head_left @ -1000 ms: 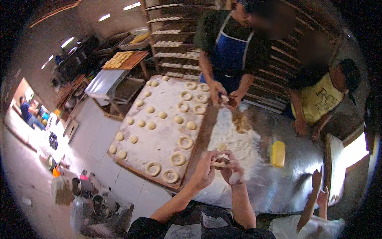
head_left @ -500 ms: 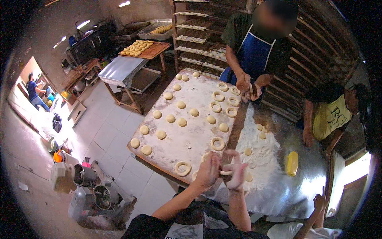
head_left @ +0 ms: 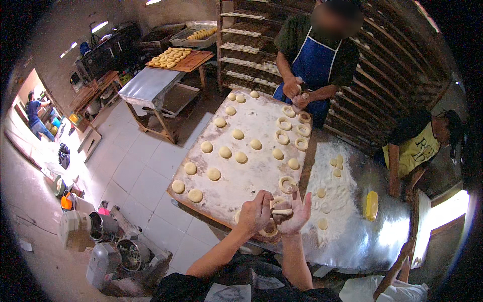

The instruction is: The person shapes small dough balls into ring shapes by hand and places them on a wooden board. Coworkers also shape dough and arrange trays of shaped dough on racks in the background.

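Note:
Just above the near edge of a floured wooden board, my two hands work at a pale dough ring. My left hand has its fingers curled in against the ring's left side. My right hand is turned palm up with fingers stretched, and the ring's right end rests against it. The ring shows nearly edge-on, partly covered by my fingers. Beyond my right fingertips lies another dough ring on the board; one more sits below my hands. Dough balls are scattered to the left.
Flour with small dough pieces covers the metal table right of the board, near a yellow block. Across the board a co-worker's hands handle dough. Another person leans in at right. Shaped dough fills a tray at back left.
My right fingers have opened out and straightened, and the dough ring shows more plainly between my hands. The view has shifted slightly. Across the board, the co-worker's hands are higher and farther left.

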Available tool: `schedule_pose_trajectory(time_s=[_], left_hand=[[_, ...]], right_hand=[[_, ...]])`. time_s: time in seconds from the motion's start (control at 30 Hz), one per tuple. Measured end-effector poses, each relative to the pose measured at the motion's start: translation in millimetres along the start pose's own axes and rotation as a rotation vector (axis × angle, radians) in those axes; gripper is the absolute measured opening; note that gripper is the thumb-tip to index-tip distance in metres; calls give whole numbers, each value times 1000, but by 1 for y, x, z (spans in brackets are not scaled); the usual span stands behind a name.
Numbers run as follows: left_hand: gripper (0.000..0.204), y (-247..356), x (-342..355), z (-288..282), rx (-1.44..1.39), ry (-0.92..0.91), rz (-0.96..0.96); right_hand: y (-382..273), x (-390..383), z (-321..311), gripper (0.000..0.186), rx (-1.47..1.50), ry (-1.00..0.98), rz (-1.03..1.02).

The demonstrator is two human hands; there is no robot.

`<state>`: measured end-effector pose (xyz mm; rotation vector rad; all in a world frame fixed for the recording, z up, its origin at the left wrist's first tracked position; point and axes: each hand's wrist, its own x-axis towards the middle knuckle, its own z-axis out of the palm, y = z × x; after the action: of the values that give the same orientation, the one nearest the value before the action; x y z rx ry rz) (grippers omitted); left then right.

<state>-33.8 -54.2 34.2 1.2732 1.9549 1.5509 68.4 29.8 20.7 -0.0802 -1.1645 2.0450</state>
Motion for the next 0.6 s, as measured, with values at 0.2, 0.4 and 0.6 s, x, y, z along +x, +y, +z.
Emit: schedule_pose_trajectory(time_s=[0.2, 0.4, 0.6], left_hand=[[17, -13, 6, -7, 84, -30, 39], [20, -14, 15, -13, 31, -159, -45], [31, -10, 25, -12, -38, -168, -209]], right_hand=[[8, 1, -5, 48, -273, 16, 168], [3, 10, -1, 59, -665, -39, 133], [8, 18, 2, 58, -653, 182, 243]])
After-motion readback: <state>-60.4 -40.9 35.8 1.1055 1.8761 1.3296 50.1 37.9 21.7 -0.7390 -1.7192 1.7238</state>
